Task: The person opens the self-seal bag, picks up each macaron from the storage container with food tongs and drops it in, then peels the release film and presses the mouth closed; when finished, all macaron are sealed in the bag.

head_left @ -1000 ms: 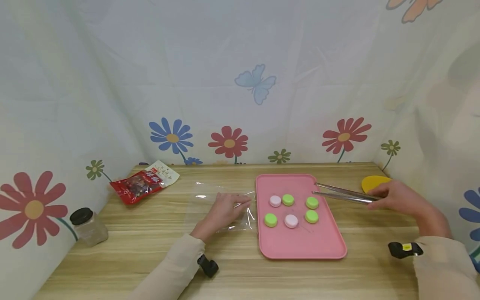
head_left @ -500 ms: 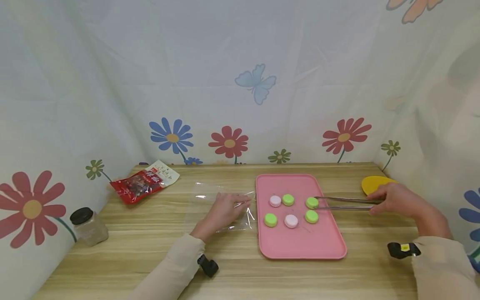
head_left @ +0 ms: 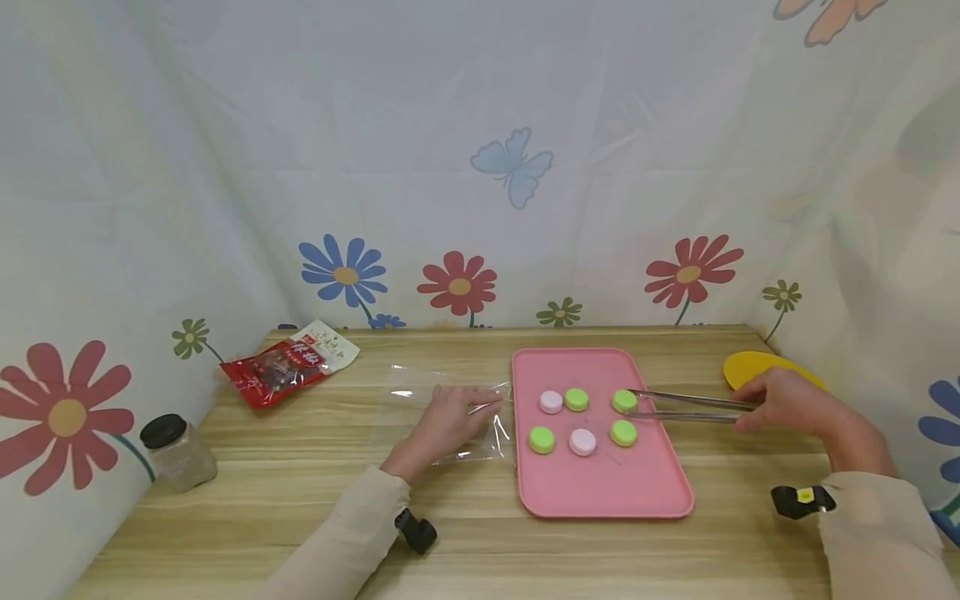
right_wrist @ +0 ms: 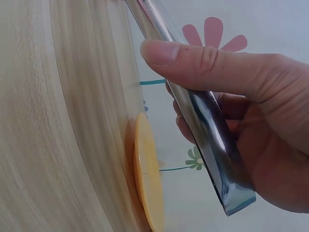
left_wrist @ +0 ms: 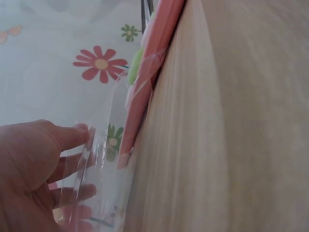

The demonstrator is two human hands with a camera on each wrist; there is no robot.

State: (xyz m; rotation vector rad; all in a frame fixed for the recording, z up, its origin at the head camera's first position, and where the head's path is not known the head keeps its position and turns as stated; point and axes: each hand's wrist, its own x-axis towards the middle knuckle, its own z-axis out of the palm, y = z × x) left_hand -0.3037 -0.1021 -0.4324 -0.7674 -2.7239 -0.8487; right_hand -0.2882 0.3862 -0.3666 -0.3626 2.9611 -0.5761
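Note:
My left hand (head_left: 448,418) lies over a clear plastic bag (head_left: 411,392) left of the pink tray (head_left: 600,492). Thumb and fingers grip the bag's near edge in the left wrist view, and the bag's film reaches the tray's side. With my right hand (head_left: 806,410) I hold metal tongs (right_wrist: 212,137), thumb on one arm and fingers behind. Their two tips stand on either side of a green macaron (head_left: 624,400) at the tray's right. Another green macaron (head_left: 622,433) sits just in front of it. Further left on the tray are pink macarons (head_left: 582,442) and more green ones.
A yellow round plate-like object (head_left: 750,367) lies behind my right hand. A red snack packet (head_left: 281,371) rests at the back left of the wooden table (head_left: 480,558). Nearer, at the left edge, stands a jar (head_left: 180,462) with a black lid. A flowered curtain (head_left: 585,242) encloses the table.
The tongs have swung down and in from the tray's right rim, so their tips now flank the rear right green macaron. My left hand and the bag have stayed still.

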